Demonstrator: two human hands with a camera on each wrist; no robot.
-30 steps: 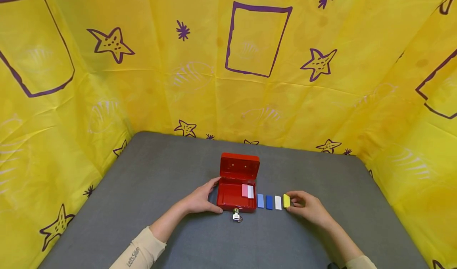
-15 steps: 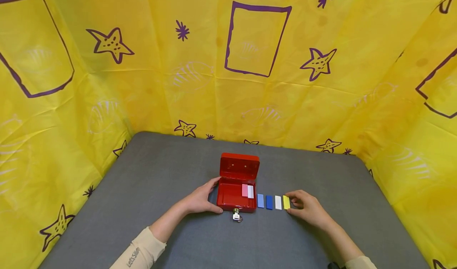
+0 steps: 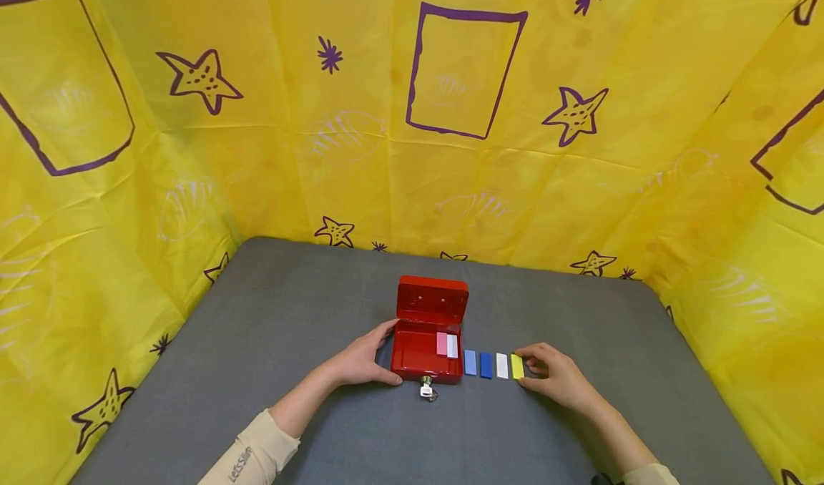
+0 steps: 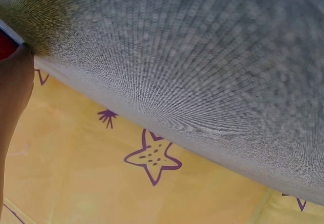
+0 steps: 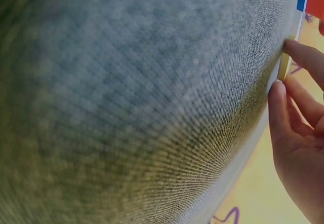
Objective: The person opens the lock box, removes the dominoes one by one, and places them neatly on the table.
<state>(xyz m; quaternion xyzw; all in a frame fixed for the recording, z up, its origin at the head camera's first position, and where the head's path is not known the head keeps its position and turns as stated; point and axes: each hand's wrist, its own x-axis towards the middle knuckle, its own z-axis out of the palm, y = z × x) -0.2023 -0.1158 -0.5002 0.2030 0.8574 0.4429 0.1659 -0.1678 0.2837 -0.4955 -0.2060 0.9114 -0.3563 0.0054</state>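
A red metal cash box (image 3: 417, 356) stands with its lid raised at the table's middle. My left hand (image 3: 362, 360) grips its left side, thumb at the front corner and fingers at the back one. Inside, at the right, lie a pink block (image 3: 441, 343) and a white block (image 3: 453, 346). My right hand (image 3: 555, 375) pinches a yellow block (image 3: 518, 366) between thumb and fingertips, at the right end of a row. Left of it in that row are a white block (image 3: 502, 366), a dark blue block (image 3: 486, 365) and a light blue block (image 3: 471, 363).
Keys (image 3: 427, 389) hang from the lock at the front of the box. The grey table (image 3: 309, 285) is enclosed at the back and sides by a yellow patterned curtain (image 3: 360, 177).
The yellow block has shifted very slightly left toward the white one, with the right hand's fingers still on it. My left hand and the box stay put.
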